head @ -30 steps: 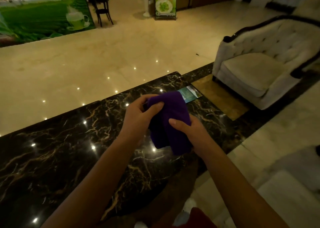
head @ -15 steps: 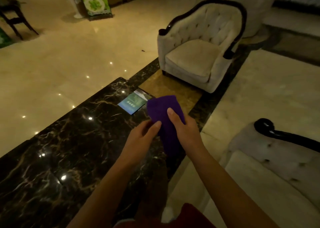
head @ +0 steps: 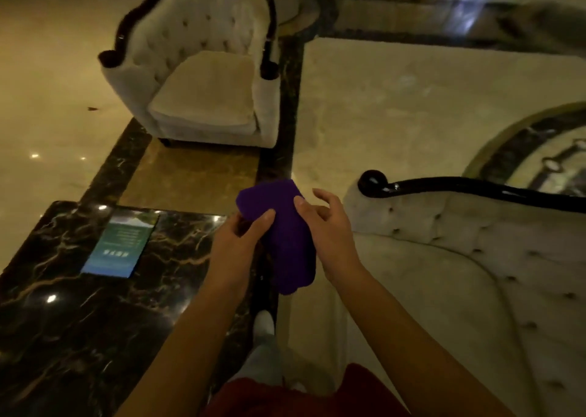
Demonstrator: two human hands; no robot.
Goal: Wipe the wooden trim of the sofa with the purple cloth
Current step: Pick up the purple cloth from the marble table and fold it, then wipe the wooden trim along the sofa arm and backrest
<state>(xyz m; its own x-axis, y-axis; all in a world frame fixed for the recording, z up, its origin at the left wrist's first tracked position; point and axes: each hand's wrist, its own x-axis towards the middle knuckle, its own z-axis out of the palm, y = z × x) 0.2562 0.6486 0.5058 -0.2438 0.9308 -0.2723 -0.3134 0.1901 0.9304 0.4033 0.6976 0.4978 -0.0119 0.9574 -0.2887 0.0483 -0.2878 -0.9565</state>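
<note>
Marble flooring is gleaming; both hands, left (head: 236,245) pinching and right (head: 329,242) half-open, are holding the purple cloth (head: 282,236). Wiping not begun: next, reach wooden trim (head: 459,188) at right.

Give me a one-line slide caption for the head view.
Both hands, left and right, hold the purple cloth near the sofa's dark wooden trim, not yet wiping.

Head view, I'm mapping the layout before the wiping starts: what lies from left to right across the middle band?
Leaflet on the dark marble table → left hand → purple cloth → right hand → dark wooden trim of the sofa.
</note>
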